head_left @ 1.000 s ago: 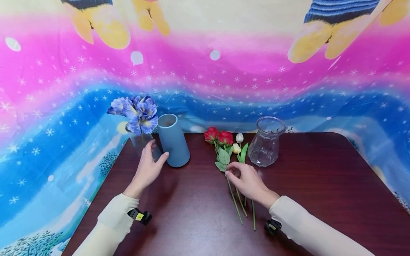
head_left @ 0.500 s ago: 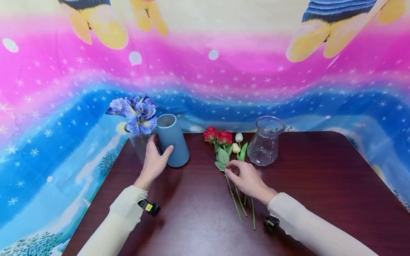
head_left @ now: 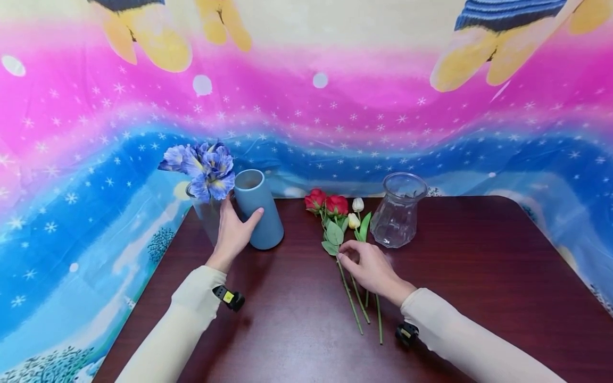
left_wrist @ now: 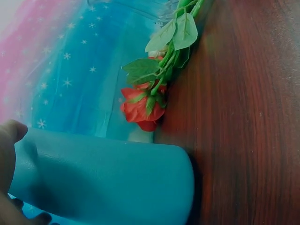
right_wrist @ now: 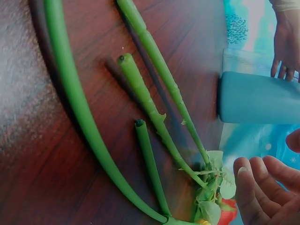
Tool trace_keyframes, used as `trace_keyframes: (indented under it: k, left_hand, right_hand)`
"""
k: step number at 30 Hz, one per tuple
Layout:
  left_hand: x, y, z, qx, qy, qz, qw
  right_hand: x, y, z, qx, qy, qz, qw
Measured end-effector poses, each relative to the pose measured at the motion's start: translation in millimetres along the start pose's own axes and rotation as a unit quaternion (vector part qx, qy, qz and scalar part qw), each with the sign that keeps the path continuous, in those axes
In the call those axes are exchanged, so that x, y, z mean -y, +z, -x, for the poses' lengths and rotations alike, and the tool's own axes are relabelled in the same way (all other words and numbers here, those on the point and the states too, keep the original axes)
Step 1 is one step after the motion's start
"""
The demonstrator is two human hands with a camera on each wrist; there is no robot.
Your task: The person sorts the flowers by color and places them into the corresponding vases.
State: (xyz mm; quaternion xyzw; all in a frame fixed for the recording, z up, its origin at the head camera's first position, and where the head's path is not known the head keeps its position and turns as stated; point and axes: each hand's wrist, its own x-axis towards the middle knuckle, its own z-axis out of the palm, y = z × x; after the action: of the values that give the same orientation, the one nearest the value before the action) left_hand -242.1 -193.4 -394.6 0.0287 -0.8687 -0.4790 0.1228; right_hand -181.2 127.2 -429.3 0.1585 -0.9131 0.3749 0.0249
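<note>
The head view looks forward and down across the desk [head_left: 479, 276]. Both wrist views, close and sideways, share the blue vase [left_wrist: 117, 180] and red roses [left_wrist: 143, 110], the left nearest the vase, the right nearest green stems [right_wrist: 162, 69].

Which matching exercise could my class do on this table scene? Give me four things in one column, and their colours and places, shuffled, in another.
Things:
1. roses
2. tulips
3. irises
4. opaque vase

Colours and places:
A. purple-blue, standing in a clear vase
B. grey-blue, beside the left hand
C. red, lying on the table
D. white and pale yellow, lying down

Pairs: 1-C, 2-D, 3-A, 4-B
</note>
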Motion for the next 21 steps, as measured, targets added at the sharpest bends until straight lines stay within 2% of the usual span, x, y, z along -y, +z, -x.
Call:
trace_keyframes:
  k: [4,12,21]
  left_hand:
    - [-1.0,2.4,-4.0,0.001,-0.001,0.012,0.9999]
    - [0.2,10.3,-7.4,-0.03,0.008,0.023,0.9993]
    - [0.2,13.9,-8.8,-0.048,-0.005,0.025,0.9985]
  right_hand:
    - [0.1,-0.2,-0.2,0.003,0.002,0.001,1.0]
    - [-1.2,3.0,1.7,0.01,0.011,0.001,0.9999]
    - [-2.0,4.0,4.0,0.009,0.011,0.002,0.9999]
